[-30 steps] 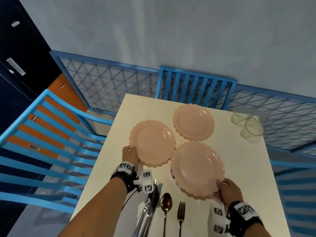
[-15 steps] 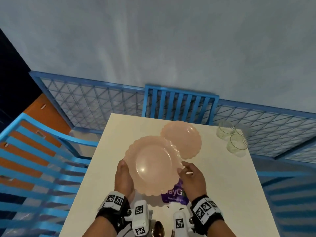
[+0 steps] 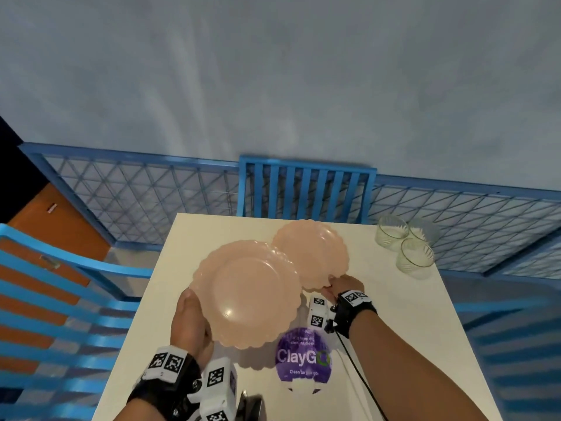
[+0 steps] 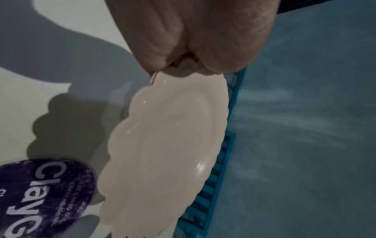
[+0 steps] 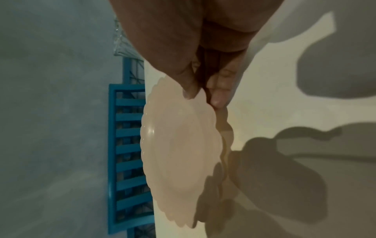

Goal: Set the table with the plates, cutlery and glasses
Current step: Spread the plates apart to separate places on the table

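Note:
A pink scalloped plate (image 3: pixel 249 294) hangs tilted above the cream table (image 3: pixel 394 329). My left hand (image 3: pixel 189 317) grips its left rim, thumb on top. In the left wrist view the same plate (image 4: pixel 167 153) runs away from my left hand (image 4: pixel 183 66). My right hand (image 3: pixel 332 288) pinches the near rim of a second pink plate (image 3: pixel 312 253) at the far middle. The right wrist view shows that plate (image 5: pixel 179 153) between thumb and fingers of my right hand (image 5: pixel 203 95), with another rim just beneath it. Three glasses (image 3: pixel 403 247) stand at the far right corner. Cutlery (image 3: pixel 252 405) barely shows at the near edge.
A round purple ClayGo sticker (image 3: pixel 303 360) lies on the table under the raised plate. Blue slatted chairs stand at the far side (image 3: pixel 306 189), the left (image 3: pixel 60 299) and the right (image 3: pixel 516 344). A blue mesh railing (image 3: pixel 151 196) runs behind the table.
Both hands brought their plates together near the middle. My right hand then let go and reached forward to the far plate, while my left hand keeps the near plate raised.

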